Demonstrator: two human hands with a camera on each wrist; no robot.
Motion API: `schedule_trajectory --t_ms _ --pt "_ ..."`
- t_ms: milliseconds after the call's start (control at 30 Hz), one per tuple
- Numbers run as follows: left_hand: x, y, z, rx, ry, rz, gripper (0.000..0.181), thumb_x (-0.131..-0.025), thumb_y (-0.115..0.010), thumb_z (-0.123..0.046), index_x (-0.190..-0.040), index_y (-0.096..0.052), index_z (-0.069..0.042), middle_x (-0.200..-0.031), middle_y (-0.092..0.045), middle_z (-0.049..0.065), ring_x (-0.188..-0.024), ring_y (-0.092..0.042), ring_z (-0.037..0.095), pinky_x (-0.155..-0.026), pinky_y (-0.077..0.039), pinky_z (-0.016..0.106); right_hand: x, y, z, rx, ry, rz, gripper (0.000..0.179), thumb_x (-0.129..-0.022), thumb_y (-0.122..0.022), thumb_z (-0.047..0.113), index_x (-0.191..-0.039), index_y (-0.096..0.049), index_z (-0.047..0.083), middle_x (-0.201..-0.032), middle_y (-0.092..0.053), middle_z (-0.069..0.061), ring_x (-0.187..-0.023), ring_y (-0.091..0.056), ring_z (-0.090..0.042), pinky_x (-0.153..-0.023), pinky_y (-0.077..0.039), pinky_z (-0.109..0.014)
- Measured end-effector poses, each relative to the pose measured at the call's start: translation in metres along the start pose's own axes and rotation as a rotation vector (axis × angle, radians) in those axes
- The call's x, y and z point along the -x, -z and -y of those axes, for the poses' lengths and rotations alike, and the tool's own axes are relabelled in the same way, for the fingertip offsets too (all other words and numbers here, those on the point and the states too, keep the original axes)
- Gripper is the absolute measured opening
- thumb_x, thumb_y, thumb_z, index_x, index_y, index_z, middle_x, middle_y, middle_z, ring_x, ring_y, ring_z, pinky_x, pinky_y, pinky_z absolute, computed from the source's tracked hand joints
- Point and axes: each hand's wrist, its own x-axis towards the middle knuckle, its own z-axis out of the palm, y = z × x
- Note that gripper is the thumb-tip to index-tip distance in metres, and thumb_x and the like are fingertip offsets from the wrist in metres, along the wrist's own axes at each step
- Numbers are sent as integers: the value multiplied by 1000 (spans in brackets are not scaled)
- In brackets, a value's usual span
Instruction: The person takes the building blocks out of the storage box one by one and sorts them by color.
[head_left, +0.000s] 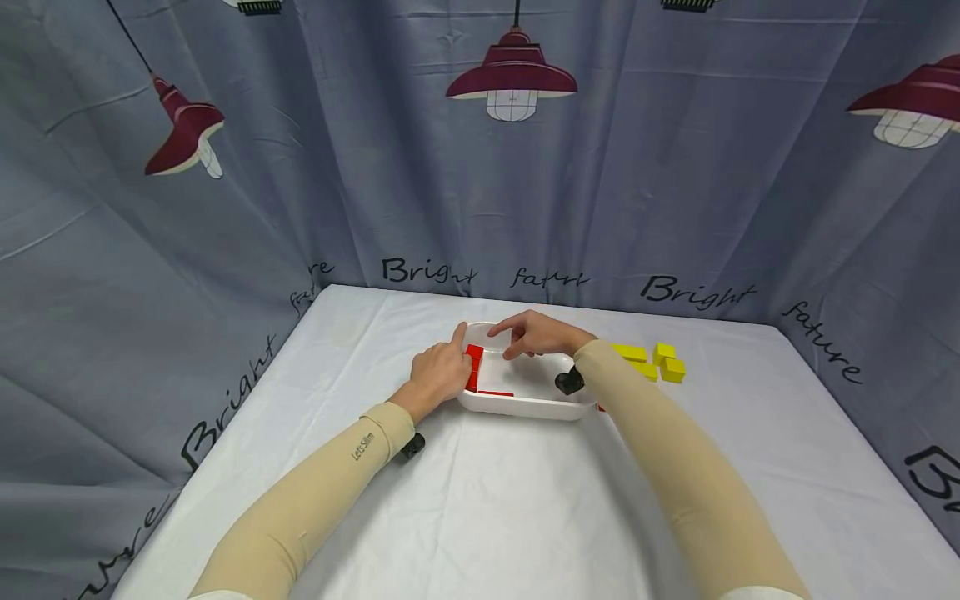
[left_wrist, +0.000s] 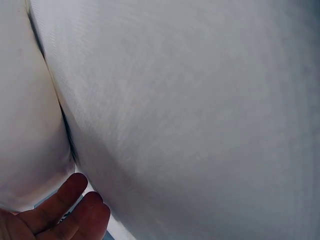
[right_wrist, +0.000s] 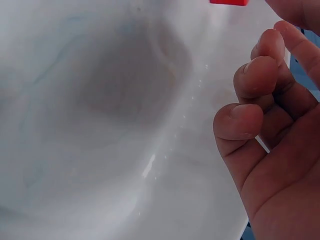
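A white tray stands on the table; red blocks line its inner left side, and a thin red strip shows above its near wall. My left hand is at the tray's left rim, index finger extended along it and thumb by the red blocks. In the left wrist view, its other fingers lie outside the tray wall. Over the tray's far part hovers my right hand, holding nothing, its index finger reaching left. The right wrist view shows its other fingers loosely bent and a red block.
Several yellow blocks lie on the white-covered table right of the tray, partly behind my right sleeve. A bit of red peeks out beside the tray's near right corner. A printed curtain hangs behind the table.
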Motion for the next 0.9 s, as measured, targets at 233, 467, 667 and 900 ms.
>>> schedule_trajectory --t_ms 233,467,667,900 --pt "-1 0 2 1 1 -7 62 -103 -42 -28 -161 -22 -16 -105 -72 9 -87 -68 25 -74 -56 45 -10 -8 1 9 7 28 57 -87 -76 13 -141 -61 22 -78 -59 -7 -56 -46 -15 -61 -40 -26" --pt "-2 1 1 22 9 10 63 -103 -42 -28 -161 -21 -17 -107 -72 9 -89 -67 25 -77 -55 46 -17 -17 3 35 -6 43 60 -87 -76 14 -143 -59 29 -83 -65 -13 -61 -50 -20 -60 -40 -25" --pt "-2 1 0 19 7 12 62 -103 -41 -28 -161 -21 -18 -110 -72 11 -90 -68 26 -76 -55 46 -16 -22 10 7 -9 66 61 -87 -74 11 -144 -57 26 -86 -67 -15 -65 -51 -23 -60 -40 -26" --pt "-1 0 1 12 3 14 62 -103 -41 -28 -161 -22 -18 -105 -72 11 -87 -67 25 -73 -55 45 -19 -25 8 24 6 71 58 -88 -73 9 -142 -59 24 -83 -65 -11 -62 -49 -19 -62 -41 -25"
